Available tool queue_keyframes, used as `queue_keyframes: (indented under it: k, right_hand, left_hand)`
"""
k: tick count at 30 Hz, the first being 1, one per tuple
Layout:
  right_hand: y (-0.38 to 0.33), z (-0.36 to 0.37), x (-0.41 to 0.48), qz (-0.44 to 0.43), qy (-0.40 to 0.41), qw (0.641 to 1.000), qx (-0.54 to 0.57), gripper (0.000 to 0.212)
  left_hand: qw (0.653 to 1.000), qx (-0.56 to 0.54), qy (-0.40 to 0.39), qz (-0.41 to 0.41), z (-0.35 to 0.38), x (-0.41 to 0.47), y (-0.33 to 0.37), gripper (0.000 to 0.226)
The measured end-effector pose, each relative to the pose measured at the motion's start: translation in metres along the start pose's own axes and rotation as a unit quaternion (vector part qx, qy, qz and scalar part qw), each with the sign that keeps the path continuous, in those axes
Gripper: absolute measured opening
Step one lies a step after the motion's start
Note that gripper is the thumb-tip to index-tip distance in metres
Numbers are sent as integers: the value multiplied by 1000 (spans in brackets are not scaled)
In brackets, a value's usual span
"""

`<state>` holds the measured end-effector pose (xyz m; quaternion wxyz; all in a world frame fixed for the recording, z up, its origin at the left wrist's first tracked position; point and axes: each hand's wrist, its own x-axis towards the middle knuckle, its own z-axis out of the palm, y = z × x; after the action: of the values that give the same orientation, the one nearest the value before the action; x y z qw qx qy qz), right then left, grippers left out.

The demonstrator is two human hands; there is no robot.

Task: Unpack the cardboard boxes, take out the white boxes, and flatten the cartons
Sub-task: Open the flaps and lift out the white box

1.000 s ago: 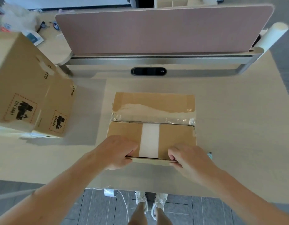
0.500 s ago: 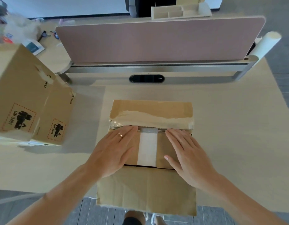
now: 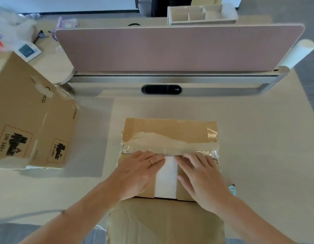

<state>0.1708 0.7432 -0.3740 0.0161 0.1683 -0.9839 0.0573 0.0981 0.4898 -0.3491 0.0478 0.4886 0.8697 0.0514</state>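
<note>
A taped cardboard carton (image 3: 170,131) sits in the middle of the light wooden desk (image 3: 258,138). Its near outer flap (image 3: 166,221) hangs open over the desk edge toward me. A white box (image 3: 165,176) shows as a strip between the two inner flaps. My left hand (image 3: 136,173) lies flat on the left inner flap, and my right hand (image 3: 202,178) lies flat on the right one. Both sets of fingertips reach the crumpled clear tape (image 3: 170,148) at the edge of the far flap.
Two more cartons (image 3: 29,120) marked UN 3481 stand at the left of the desk. A pink divider panel (image 3: 170,48) with a metal rail runs across the back. A small teal object (image 3: 232,188) lies by my right wrist. Clutter sits beyond, far left.
A second ago both hands gripped the near flap's edge. That flap has since swung down toward me, and my hands moved onto the inner flaps, fingertips sliding forward to the tape.
</note>
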Motion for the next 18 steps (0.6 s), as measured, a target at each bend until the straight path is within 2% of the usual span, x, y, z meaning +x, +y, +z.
queue_keyframes:
  k: [2, 5, 9, 11, 13, 16, 18]
  right_hand:
    - [-2, 2, 3, 15, 9, 1000, -10, 50]
    - [-1, 1, 1, 17, 30, 999, -23, 54]
    - [-3, -1, 2, 30, 35, 998, -48, 59]
    - [-6, -1, 1, 43, 19, 998, -44, 62]
    - [-12, 3, -2, 64, -2, 998, -26, 65]
    - [-17, 9, -6, 92, -10, 996, 6, 66]
    - [-15, 10, -8, 95, -15, 995, 12, 68]
  left_hand:
    - [999, 20, 28, 11, 5, -3, -1, 62]
    - [996, 35, 75, 14, 10, -10, 0, 64]
    - [996, 45, 66, -29, 14, -12, 9, 73]
    - [997, 41, 53, -49, 18, -11, 15, 65]
    - [993, 48, 28, -104, 20, -9, 18, 59]
    - [977, 27, -22, -212, 20, -8, 14, 68]
    - [969, 9, -38, -243, 20, -9, 9, 76]
